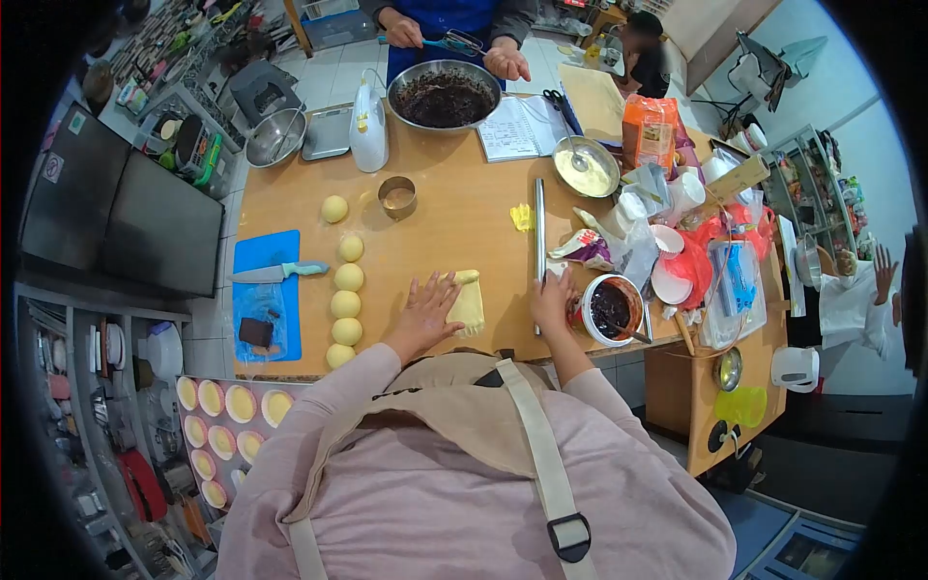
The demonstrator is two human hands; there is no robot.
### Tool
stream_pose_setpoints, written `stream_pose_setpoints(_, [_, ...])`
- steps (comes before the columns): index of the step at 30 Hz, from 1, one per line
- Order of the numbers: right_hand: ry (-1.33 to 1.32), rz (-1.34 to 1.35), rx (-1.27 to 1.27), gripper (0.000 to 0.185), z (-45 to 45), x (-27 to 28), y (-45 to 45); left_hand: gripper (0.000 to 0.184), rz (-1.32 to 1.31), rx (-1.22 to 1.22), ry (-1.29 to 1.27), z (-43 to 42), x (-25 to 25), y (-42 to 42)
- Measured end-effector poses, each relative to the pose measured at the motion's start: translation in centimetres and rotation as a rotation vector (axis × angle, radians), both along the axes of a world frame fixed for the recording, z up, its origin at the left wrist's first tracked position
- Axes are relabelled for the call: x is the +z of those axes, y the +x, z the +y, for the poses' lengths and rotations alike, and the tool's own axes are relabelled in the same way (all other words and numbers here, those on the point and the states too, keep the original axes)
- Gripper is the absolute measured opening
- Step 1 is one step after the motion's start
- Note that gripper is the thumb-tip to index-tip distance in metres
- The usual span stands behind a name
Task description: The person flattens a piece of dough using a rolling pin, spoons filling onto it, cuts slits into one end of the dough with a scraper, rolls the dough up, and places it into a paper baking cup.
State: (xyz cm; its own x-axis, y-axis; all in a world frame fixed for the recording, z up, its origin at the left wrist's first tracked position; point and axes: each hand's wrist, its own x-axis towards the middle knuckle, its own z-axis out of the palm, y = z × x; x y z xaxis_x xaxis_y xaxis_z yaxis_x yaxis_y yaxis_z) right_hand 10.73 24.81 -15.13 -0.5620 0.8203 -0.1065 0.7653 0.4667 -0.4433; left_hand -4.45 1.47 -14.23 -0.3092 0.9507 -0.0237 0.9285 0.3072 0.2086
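My left hand (425, 311) lies with fingers spread, touching the left edge of a flattened pale dough sheet (467, 304). Just right of the sheet, my right hand (554, 307) rests against the lower part of a metal rolling pin (539, 222), its fingers stretched forward and partly hidden. A white tub of dark filling (611, 309) stands close beside that hand. Left of my left hand, several round dough balls (347, 277) form a column. A ring cutter (397, 197) sits beyond them.
A blue cutting board (266, 329) holds a knife (280, 273) and a dark block (256, 333). Across the table (454, 213), a person holds a whisk (454, 43) over a bowl of dark mixture (445, 95). Bags and cups crowd the right; a tray of tart shells (232, 416) is lower left.
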Motion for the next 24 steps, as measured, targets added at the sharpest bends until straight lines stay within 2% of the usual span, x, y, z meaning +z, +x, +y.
stream_pose_setpoints(3, [0.062,0.124,0.089,0.056,-0.8,-1.3,0.8,0.078,-0.014,0.009,-0.059,0.2,0.5,0.1])
stream_pose_setpoints(6, [0.010,0.164,0.055,0.057,-1.0,-1.7,0.8,0.077,-0.034,0.034,-0.058,-0.2,0.7,0.4])
stream_pose_setpoints(9, [0.126,0.165,0.022,0.052,0.6,-3.8,1.0,0.076,-0.071,0.057,-0.062,-1.1,1.0,0.9])
stream_pose_setpoints(15, [0.090,-0.143,0.044,0.051,2.7,-1.0,-0.3,0.076,-0.114,0.086,-0.032,-3.1,0.9,1.9])
stream_pose_setpoints(18, [0.023,-0.204,-0.028,0.059,2.5,1.0,-1.2,0.075,-0.107,0.110,-0.014,-4.1,0.7,2.1])
stream_pose_setpoints(19, [0.018,-0.244,-0.053,0.074,2.7,1.4,-1.5,0.075,-0.108,0.120,0.007,-4.4,0.4,2.2])
stream_pose_setpoints(22, [-0.154,-0.299,-0.058,0.078,3.7,2.1,-2.3,0.075,-0.117,0.141,0.031,-5.0,-0.9,2.5])
stream_pose_setpoints(24, [-0.156,-0.327,-0.117,0.089,3.7,2.6,-2.8,0.074,-0.099,0.127,0.028,-5.3,-1.6,2.8])
